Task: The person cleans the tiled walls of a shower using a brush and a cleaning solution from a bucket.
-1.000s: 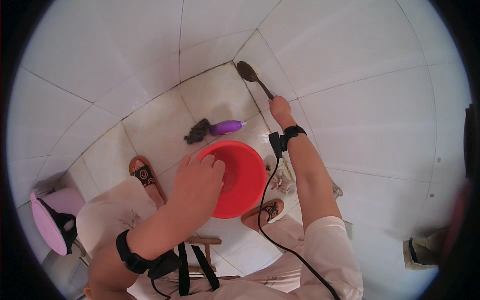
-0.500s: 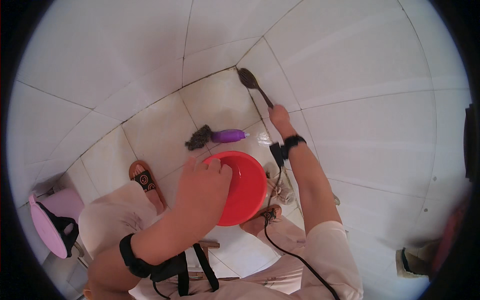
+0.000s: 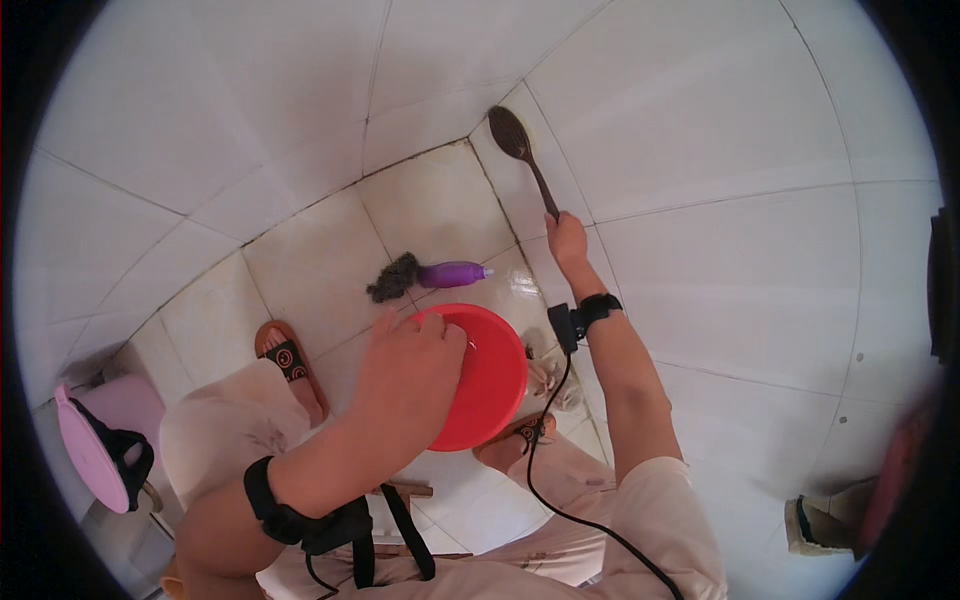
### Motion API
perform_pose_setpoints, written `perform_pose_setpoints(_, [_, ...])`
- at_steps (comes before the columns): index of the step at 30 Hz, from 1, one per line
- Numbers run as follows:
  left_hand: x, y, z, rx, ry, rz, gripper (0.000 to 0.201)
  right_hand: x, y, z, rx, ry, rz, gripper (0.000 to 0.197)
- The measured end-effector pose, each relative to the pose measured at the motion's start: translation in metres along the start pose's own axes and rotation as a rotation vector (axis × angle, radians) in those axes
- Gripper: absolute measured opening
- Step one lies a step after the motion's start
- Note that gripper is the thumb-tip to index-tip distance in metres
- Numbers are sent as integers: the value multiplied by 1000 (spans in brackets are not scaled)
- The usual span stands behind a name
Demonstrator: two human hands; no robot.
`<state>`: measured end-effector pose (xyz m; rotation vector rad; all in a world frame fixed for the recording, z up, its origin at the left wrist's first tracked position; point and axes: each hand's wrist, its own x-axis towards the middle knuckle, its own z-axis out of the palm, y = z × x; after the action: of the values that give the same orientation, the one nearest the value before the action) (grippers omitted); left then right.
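Note:
A dark brown long-handled brush with an oval, ribbed head is up against the white wall tiles beside the corner. My right hand is closed around the end of its handle. Below me a round red basin stands between my feet. My left hand is bent over the basin's left rim, thumb side inward; its fingertips are partly hidden. Just beyond the basin, a purple squeeze bottle with a white tip lies on its side. A dark grey scouring pad touches the bottle's base.
Tiled walls meet at a corner ahead, with dark grout along the floor. A pink lidded bin stands at left. A crumpled clear bag lies by my right slipper. A black cable hangs from my right wrist.
The brush head has moved from the floor edge at the corner up onto the right wall, my right hand shifting with it. My left hand keeps its place at the basin.

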<state>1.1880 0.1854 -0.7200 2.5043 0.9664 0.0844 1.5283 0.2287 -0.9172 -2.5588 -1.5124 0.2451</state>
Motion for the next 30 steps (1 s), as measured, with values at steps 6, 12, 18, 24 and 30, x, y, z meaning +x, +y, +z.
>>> perform_pose_setpoints(6, [-2, 10, 3, -49, 27, 30, 16, -28, 60, 35, -54, -235, 118, 36])
perform_pose_setpoints(12, [-8, -9, -17, 175, -13, -70, 21, -149, 9, -88, 701, -233, 118, 29])
perform_pose_setpoints(18, [-13, -14, -17, 162, 102, -50, 21, -248, 9, -139, 218, -519, -180, 30])
perform_pose_setpoints(24, [-12, -3, -21, 127, 56, -7, 16, -297, 11, -50, -226, -323, -179, 57])
perform_pose_setpoints(30, [-36, -3, -24, 118, 97, 68, 15, -308, -33, -10, -227, -509, -50, 29])
